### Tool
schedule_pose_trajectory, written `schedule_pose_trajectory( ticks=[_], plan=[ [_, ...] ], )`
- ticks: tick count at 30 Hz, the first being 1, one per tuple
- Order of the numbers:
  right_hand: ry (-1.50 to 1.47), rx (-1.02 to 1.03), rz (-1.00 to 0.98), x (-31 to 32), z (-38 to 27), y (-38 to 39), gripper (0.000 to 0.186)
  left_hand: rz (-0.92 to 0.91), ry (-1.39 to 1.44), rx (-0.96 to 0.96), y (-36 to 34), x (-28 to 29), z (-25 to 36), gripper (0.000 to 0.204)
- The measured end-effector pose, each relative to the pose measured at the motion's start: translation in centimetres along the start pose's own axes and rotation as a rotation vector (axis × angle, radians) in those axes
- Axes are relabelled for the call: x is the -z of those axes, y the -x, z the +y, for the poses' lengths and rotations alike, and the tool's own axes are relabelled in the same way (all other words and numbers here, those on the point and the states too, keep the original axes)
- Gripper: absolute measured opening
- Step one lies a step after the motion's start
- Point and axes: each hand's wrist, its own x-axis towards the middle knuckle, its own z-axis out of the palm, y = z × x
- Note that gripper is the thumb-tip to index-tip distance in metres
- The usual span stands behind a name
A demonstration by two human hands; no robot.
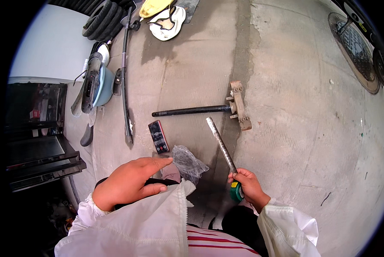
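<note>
Right hand (pixel 250 188) fingers wrapped round the green-handled metal rod (pixel 221 144), shaft rising ahead of the knuckles. Left hand (pixel 130 182) empty, fingers loosely extended, phone (pixel 158 136) just beyond fingertips. Judgement: firmer grip near the handle steadies the tip.

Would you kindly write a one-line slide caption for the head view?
Right hand grips a green-handled metal rod above concrete ground; left hand hovers open near a crumpled plastic bag.

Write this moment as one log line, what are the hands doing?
right hand: grips green-handled metal rod | left hand: open, holds nothing, near plastic bag | ground: black bar with rusty bracket
</note>
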Motion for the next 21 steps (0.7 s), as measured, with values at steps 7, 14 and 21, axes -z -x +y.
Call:
schedule_pose_trajectory(
  ticks=[7,14,21],
  plan=[
    [-0.056,0.056,0.084,-0.5,-0.1,0.2,0.016,-0.081,-0.046,0.079,-0.5,0.4,-2.2,0.059],
    [-0.027,0.065,0.118,-1.1,0.4,-0.5,0.015,-0.061,0.049,0.052,-0.2,0.7,-3.0,0.06],
    [-0.011,0.056,0.099,-1.2,0.7,-0.8,0.015,-0.051,0.038,0.052,0.7,0.5,-3.4,0.059]
  ],
)
